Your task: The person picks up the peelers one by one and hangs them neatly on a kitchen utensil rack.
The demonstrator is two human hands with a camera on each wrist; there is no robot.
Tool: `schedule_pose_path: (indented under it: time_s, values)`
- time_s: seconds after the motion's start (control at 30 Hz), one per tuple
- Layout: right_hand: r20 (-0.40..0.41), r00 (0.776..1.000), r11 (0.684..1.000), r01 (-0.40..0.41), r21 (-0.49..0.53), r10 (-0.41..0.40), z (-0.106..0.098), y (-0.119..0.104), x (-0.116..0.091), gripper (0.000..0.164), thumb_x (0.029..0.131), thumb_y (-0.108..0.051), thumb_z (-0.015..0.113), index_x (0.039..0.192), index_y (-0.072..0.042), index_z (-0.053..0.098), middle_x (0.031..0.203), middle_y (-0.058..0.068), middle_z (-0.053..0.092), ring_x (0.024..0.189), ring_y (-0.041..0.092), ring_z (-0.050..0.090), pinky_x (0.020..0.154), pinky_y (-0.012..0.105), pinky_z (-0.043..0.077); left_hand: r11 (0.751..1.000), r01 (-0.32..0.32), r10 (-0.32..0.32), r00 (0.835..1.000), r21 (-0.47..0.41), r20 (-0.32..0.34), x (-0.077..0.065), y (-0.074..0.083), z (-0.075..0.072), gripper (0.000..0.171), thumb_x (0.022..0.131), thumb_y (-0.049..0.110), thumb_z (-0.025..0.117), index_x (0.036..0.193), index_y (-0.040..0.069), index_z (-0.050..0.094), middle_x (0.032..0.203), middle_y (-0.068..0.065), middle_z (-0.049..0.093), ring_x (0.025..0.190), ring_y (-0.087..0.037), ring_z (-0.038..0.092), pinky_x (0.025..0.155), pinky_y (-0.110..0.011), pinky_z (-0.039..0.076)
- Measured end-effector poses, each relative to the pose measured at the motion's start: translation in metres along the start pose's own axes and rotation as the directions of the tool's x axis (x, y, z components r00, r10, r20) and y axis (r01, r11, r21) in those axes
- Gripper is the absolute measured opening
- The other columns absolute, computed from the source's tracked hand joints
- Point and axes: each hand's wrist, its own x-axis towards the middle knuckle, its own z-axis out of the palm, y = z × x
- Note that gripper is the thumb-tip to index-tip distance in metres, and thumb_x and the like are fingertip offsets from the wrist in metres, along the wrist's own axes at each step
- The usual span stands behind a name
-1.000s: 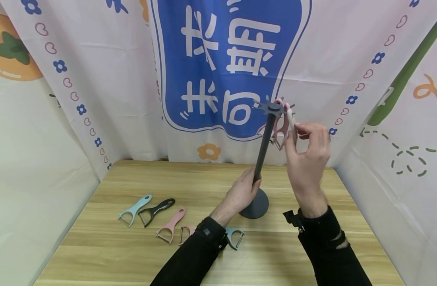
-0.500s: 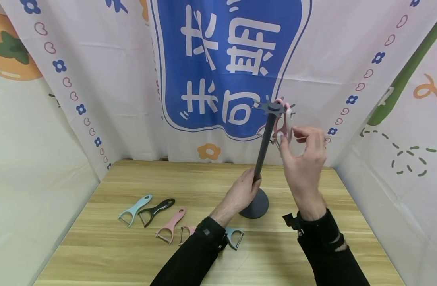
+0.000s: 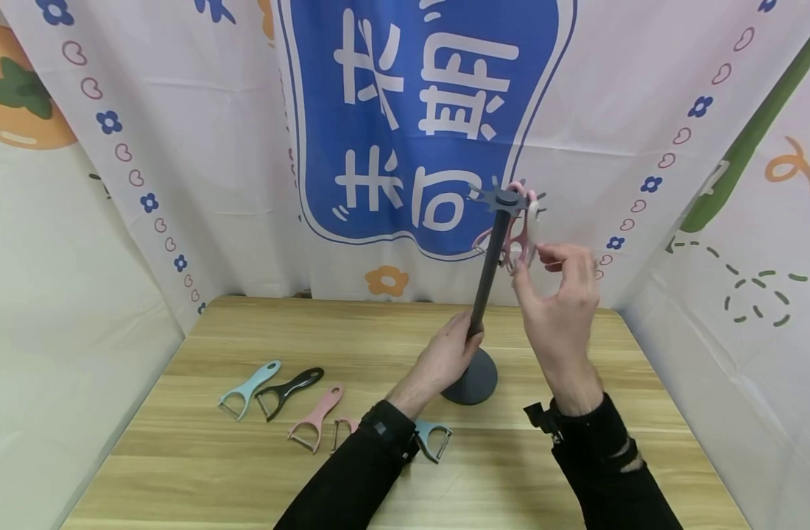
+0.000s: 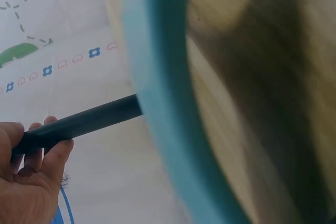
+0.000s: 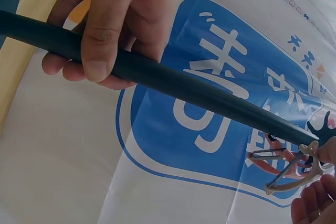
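My left hand (image 3: 445, 353) grips the lower part of a dark stand's pole (image 3: 490, 272), which leans slightly above its round base (image 3: 474, 379). The pole ends in a notched hook ring (image 3: 504, 197). Pink peelers (image 3: 516, 232) hang on its right side by their handle ends. Beside them a white peeler (image 3: 533, 217) hangs with its blade downward. Thumb and forefinger of my right hand (image 3: 564, 294) pinch its lower end. In the right wrist view this whitish peeler (image 5: 294, 184) shows its blade, with my right thumb at its frame.
On the wooden table (image 3: 544, 471) lie a light blue peeler (image 3: 255, 379), a black peeler (image 3: 299, 384) and a pink peeler (image 3: 322, 412). Another pink peeler (image 3: 344, 427) and a blue peeler (image 3: 434, 438) are partly covered by my left forearm. A printed curtain (image 3: 246, 184) hangs behind.
My right hand has moved down and slightly left along the white peeler, whose lower end has swung left toward the pole. My left hand keeps its grip.
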Motion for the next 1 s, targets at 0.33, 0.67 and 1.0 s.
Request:
schedule_pose_path:
  time_s: [0.33,0.67,1.0]
  values:
    - [0.036,0.999,1.0,-0.015,-0.002,0.015,-0.002,0.006,-0.009,0.037,0.088,-0.009,0.081,0.12,0.002,0.066,0.114,0.017,0.062,0.104,0.026,0.059,0.092,0.038,0.048,0.995,-0.083,0.084,0.996,-0.047,0.017,0.005,-0.006,-0.008,0.007,0.105,0.026,0.06,0.107,0.02,0.058,0.099,0.004,0.06,0.086,-0.008,0.061,0.068,-0.023,0.054]
    - [0.067,0.998,1.0,-0.003,-0.001,0.003,-0.005,0.014,-0.016,0.037,0.093,-0.02,0.078,0.12,0.001,0.065,0.114,0.014,0.063,0.104,0.025,0.059,0.093,0.036,0.049,0.993,-0.093,0.097,0.994,-0.074,0.05,0.006,-0.009,-0.01,0.009,0.105,0.027,0.06,0.109,0.019,0.058,0.103,0.003,0.061,0.096,-0.007,0.064,0.078,-0.02,0.056]
    - [0.081,0.996,0.999,-0.03,0.011,0.029,-0.009,0.018,-0.022,0.035,0.092,-0.017,0.078,0.119,0.001,0.065,0.114,0.014,0.063,0.106,0.024,0.059,0.094,0.037,0.048,0.98,-0.135,0.158,0.974,-0.147,0.162,0.012,-0.015,-0.023,0.013,0.105,0.018,0.061,0.117,0.014,0.061,0.107,0.004,0.064,0.106,-0.009,0.065,0.088,-0.023,0.055]
